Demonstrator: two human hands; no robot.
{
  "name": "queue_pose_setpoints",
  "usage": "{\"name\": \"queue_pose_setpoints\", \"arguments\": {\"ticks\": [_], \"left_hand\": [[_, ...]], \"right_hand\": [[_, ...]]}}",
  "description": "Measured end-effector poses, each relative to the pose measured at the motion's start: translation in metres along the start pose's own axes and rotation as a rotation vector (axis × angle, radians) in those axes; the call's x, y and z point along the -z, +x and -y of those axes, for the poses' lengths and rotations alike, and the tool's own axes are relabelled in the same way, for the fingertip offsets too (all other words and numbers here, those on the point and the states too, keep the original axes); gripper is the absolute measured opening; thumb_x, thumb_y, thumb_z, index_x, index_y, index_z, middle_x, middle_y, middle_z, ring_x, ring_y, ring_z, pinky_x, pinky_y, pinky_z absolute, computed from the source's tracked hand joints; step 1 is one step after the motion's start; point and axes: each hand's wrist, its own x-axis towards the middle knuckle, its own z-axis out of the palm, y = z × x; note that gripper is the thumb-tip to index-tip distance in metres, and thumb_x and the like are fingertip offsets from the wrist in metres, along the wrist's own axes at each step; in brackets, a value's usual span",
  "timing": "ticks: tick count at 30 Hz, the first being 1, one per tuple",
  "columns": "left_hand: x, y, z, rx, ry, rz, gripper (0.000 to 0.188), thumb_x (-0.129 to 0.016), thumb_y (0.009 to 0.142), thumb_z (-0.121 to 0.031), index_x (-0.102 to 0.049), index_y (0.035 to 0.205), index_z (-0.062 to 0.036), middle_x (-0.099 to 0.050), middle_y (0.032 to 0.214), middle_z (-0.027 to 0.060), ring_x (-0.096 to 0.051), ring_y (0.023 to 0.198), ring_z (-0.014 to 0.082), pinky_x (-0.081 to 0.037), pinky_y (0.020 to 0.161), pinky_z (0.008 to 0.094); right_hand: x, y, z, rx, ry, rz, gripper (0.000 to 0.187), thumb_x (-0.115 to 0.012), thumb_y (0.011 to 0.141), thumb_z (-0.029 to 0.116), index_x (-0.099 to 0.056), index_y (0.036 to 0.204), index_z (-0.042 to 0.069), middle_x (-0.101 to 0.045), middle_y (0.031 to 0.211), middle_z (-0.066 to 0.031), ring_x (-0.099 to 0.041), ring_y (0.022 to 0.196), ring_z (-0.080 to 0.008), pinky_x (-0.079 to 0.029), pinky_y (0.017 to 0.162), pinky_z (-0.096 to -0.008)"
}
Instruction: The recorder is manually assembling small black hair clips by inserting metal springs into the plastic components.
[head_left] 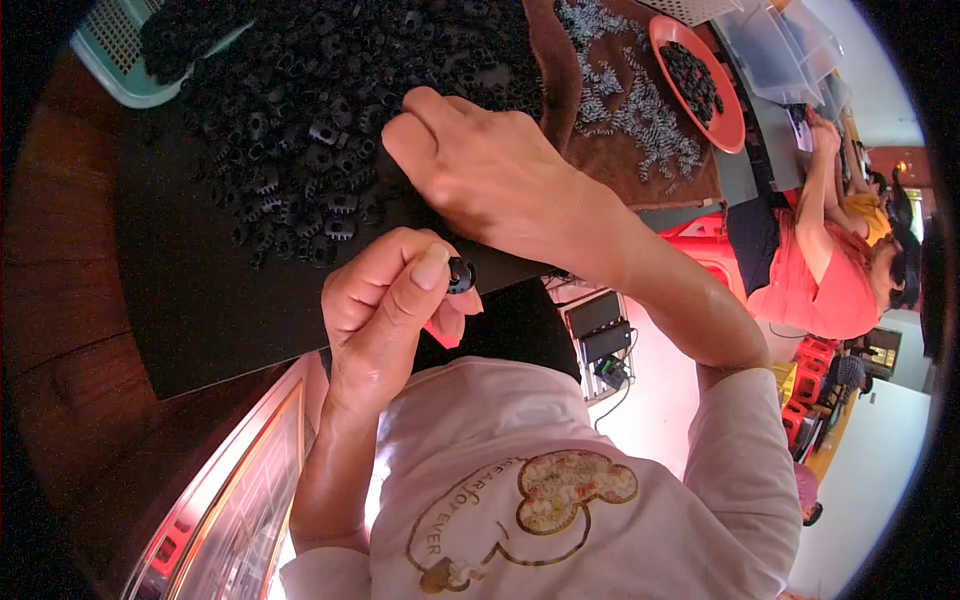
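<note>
Between the thumb and fingers of my left hand [375, 315] is a small black hair claw clip piece [461, 276], held just off the near edge of the dark table. Above it and to the right, my right hand [480, 170] hovers at the near side of a wide heap of black claw clip pieces [310, 130]. Its fingers are curled and closed, their tips turned away, so anything in them is hidden. Small silvery springs [655, 130] lie scattered on a brown cloth [600, 165] beyond my right forearm.
An orange-red dish [735, 128] with black pieces stands at the far right, near clear plastic boxes [775, 45]. A green basket [110, 60] sits at the far left. The table edge [235, 366] runs close to my body. Other people sit along the right, one in a red shirt [825, 290].
</note>
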Motion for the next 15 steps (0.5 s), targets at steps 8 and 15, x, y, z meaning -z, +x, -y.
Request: {"name": "queue_pose_setpoints", "arguments": {"ticks": [8,15], "left_hand": [[-0.004,-0.001,-0.004,0.028,0.001,-0.046,0.026,-0.051,0.097,-0.022,-0.058,0.087,0.0010,-0.063,0.073,0.0072,-0.054,0.053,0.0087,-0.045,0.050,0.0214],[-0.005,0.001,-0.006,0.029,0.000,-0.012,0.027,-0.050,0.098,-0.024,-0.058,0.088,0.0002,-0.062,0.073,0.0067,-0.054,0.054,0.0089,-0.045,0.050,0.0211]], "right_hand": [[0.024,-0.010,0.009,-0.022,0.271,-0.072,0.021,-0.061,0.075,0.012,-0.045,0.082,0.001,-0.058,0.076,-0.0148,-0.063,0.067,-0.0327,-0.051,0.053,-0.0401],[0.030,-0.039,0.016,-0.096,0.625,-0.190,0.016,-0.060,0.077,0.005,-0.050,0.089,0.001,-0.056,0.077,-0.0136,-0.060,0.066,-0.0344,-0.049,0.057,-0.0425]]}}
